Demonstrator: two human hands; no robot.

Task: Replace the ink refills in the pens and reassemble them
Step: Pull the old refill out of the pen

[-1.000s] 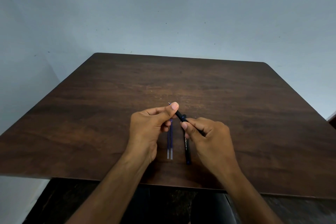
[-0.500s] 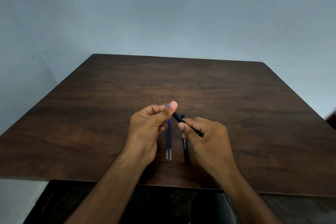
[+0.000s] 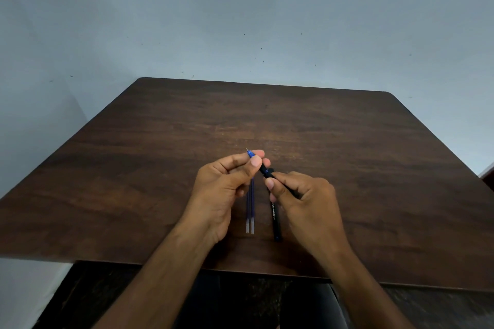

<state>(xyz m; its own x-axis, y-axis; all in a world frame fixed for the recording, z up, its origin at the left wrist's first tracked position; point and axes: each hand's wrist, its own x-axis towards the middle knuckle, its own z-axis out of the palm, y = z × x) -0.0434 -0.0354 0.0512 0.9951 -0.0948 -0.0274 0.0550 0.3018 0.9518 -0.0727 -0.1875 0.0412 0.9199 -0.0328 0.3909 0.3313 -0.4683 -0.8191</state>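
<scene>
White lettering reading "OCTANE" runs along a black pen [image 3: 276, 222] lying on the bench [image 3: 374, 168]; smaller print is illegible. Both hands pinch a second pen [image 3: 266, 169] above it: left hand [image 3: 222, 192] at its blue tip, right hand [image 3: 307, 203] hiding the barrel. Two refills [image 3: 250, 211] lie alongside, partly covered.

Looks like a plain room in a home or small office, can't tell which. Dark wood-grain table [image 3: 347, 168] with rounded corners, pushed against a bare pale blue-grey wall [image 3: 240, 21] with small scuff marks. Dark floor [image 3: 80, 296] under the table's near edge.
</scene>
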